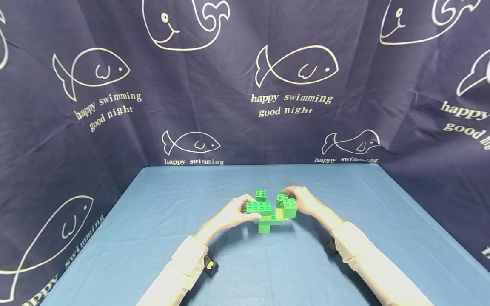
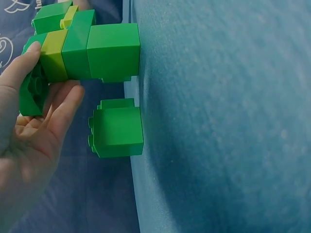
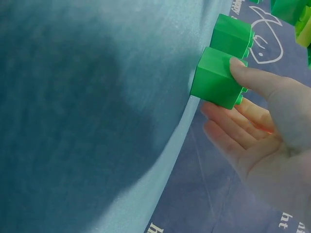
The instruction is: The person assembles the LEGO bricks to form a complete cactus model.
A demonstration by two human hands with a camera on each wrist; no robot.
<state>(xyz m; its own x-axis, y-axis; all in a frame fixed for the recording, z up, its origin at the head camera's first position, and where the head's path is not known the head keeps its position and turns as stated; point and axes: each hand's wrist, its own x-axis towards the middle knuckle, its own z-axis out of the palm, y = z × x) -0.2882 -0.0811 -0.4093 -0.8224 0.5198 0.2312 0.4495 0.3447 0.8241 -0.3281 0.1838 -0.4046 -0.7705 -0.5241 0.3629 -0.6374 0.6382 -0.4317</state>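
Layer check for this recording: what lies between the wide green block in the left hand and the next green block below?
A yellow block, touching both; the left wrist view shows it.

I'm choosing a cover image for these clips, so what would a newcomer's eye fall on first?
Probably the bright green and yellow-green block model around the middle of the blue table, held in the person's left grip. In the right wrist view, the right grip pinches a small green block. Behind the table, white-outlined fish stand out on the dark backdrop.
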